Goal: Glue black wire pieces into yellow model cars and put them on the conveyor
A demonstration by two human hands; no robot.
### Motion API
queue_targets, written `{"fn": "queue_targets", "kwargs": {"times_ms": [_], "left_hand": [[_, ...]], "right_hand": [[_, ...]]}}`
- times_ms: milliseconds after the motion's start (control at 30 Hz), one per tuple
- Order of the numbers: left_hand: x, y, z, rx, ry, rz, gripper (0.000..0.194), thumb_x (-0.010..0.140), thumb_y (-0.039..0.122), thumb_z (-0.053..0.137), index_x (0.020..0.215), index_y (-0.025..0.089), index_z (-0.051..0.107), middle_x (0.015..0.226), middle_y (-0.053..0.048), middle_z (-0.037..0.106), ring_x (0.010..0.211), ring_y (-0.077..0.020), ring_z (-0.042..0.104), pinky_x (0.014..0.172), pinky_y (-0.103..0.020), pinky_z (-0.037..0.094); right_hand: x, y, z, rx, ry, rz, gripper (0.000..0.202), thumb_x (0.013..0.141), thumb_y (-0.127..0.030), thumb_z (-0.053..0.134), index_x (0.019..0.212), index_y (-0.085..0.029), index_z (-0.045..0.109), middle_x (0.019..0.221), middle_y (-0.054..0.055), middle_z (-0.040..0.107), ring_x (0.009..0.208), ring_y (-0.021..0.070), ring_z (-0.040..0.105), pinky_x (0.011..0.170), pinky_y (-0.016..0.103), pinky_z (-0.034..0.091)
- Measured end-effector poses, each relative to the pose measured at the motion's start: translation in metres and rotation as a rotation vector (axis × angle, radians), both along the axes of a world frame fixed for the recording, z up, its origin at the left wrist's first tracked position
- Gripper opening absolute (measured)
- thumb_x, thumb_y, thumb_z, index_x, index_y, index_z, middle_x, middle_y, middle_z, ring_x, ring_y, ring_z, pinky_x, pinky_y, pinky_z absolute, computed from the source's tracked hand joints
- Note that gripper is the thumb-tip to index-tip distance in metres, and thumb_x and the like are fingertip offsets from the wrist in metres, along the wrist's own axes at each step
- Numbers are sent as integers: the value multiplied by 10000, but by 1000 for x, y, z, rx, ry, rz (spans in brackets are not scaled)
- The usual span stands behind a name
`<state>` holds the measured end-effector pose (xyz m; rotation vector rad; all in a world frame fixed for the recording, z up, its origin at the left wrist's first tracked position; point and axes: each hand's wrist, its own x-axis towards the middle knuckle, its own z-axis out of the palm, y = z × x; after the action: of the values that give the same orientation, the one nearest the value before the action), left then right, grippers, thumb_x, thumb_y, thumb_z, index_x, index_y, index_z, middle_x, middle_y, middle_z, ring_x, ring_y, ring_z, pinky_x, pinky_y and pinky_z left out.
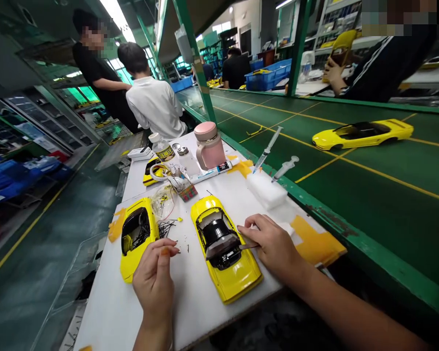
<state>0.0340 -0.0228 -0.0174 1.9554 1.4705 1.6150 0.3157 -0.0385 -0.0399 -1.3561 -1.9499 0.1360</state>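
Observation:
A yellow toy car body (237, 280) with a black interior and dark window part lies on the white worktable, between my hands. My right hand (276, 246) grips a slim metal tool that looks like tweezers (248, 245); its tip is at the right edge of the car's cabin opening. On the other side, my left hand (155, 275) is raised with thumb and fingers pinched, and whatever is in them is too small to name. Close behind it sits a second yellow car body (131, 258), with thin black strips (165, 228) in and beside it.
Two syringes (269, 146) (286, 168) stick into a white foam block (267, 190). Farther back stand a pink mug (210, 151), a glue tube (212, 171) and a bottle (163, 146). A green conveyor (369, 180) runs along the right, carrying a yellow car (366, 134). Other people are around.

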Motion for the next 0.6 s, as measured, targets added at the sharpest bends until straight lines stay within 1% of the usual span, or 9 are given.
{"fn": "queue_targets", "kwargs": {"times_ms": [100,200,333,500,600], "left_hand": [[-2,1,-4,-26,-10,19,318,987,326,587,723,186,696,897,-57,716,909,-212,677,780,-320,533],[-1,2,-7,-45,-42,28,323,983,339,591,717,183,688,902,-70,705,914,-223,669,761,-330,529],[0,2,-8,-61,-61,37,309,984,341,593,738,182,692,918,-77,700,923,-227,661,761,-333,520],[1,2,-7,-55,-81,34,295,976,333,605,740,181,696,916,-71,701,921,-225,659,761,-336,512],[1,1,-7,-61,-87,53,300,974,340,607,736,182,697,908,-68,700,917,-227,658,765,-343,507]], "right_hand": [[5,-4,-5,6,32,28,560,787,103,489,1137,-237,764,1038,72,685,988,225,627,824,329,555],[8,-5,-9,3,48,19,575,763,112,482,1120,-241,763,1045,74,682,992,233,623,833,348,560],[4,-2,-6,-2,64,-7,621,739,129,446,1140,-232,754,1038,80,680,967,237,627,825,357,565],[5,-2,-3,-20,45,44,608,762,113,468,1144,-259,759,1034,71,685,958,241,631,792,348,561],[7,-4,-4,-15,49,48,637,750,123,457,1149,-267,764,1032,70,684,954,241,627,796,356,559]]}}
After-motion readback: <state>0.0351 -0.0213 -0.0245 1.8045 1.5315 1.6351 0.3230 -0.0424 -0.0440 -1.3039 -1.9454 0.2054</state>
